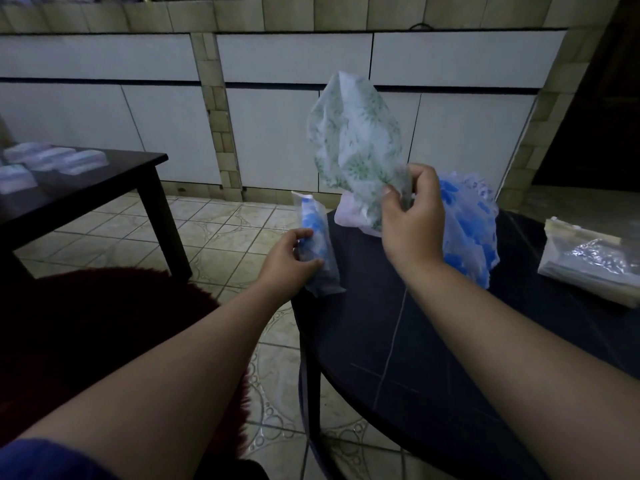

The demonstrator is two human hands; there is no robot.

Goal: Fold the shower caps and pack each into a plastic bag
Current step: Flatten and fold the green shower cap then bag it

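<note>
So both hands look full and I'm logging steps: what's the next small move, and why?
Probably set the packed blue cap, gripped by the left hand, aside. The right hand already pinches the unfolded green-print cap, and folding likely needs both hands.

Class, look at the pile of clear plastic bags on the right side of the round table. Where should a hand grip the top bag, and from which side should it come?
Judging from how it lies, grip the top bag of the pile of clear plastic bags by its near left corner, coming in from the left with the right hand. The pile lies flat on the round table, so only an edge offers something to pinch, and that corner faces open tabletop.
</note>
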